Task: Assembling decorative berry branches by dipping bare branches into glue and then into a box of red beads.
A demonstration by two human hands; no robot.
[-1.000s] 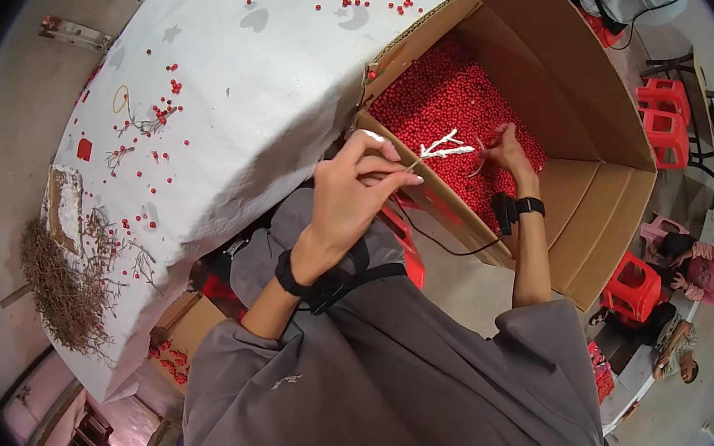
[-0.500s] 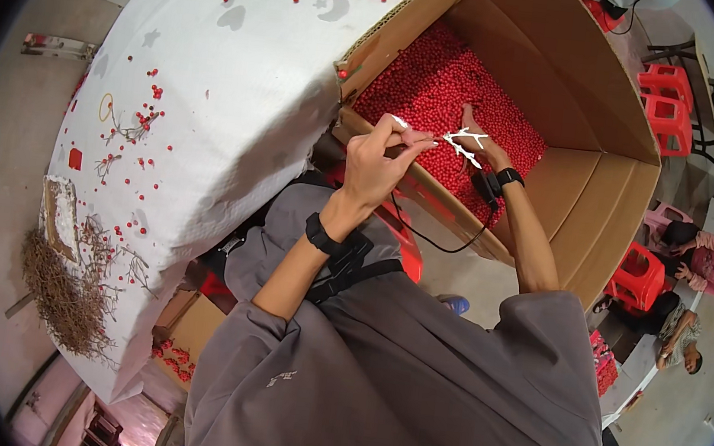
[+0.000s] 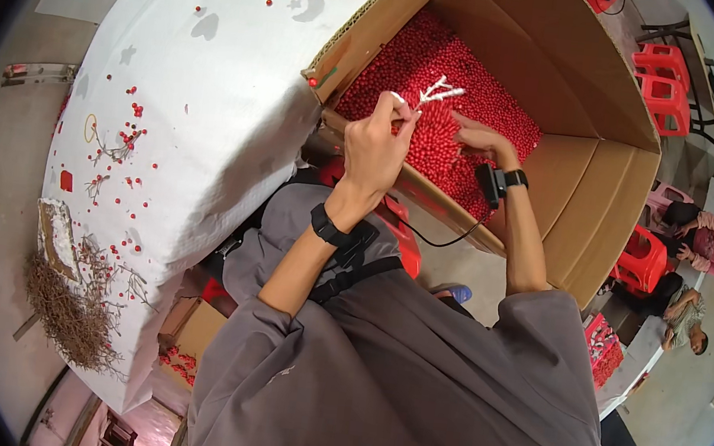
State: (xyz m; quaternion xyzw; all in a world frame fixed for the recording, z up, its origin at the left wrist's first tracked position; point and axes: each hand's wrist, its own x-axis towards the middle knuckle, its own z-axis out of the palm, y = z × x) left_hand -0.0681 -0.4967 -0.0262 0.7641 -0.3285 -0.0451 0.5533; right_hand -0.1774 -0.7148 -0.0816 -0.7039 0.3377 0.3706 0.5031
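A small white forked branch point(image 3: 440, 91) juts up from the pinched fingertips of my left hand point(image 3: 378, 143), above the near edge of a large cardboard box point(image 3: 593, 174). Small round red berries point(image 3: 408, 67) fill the bottom of that box. Over the berries, my right hand point(image 3: 486, 141) reaches leftward with its thumb and fingers apart. Some berries beside its fingertips look smeared by motion. A black device with a cable point(image 3: 490, 185) is strapped at my right wrist.
On the left, a white-covered table point(image 3: 243, 63) carries scattered berries, bare twigs and a brown twig heap point(image 3: 70, 306). Red stools point(image 3: 664, 103) stand at the right. Two seated people point(image 3: 706, 251) are farther off. Below the table is an open carton point(image 3: 197, 337) with red berry sprigs.
My left hand has moved slightly left and up, and the white branch now points more upward. My right hand has turned, its fingers now pointing left instead of up.
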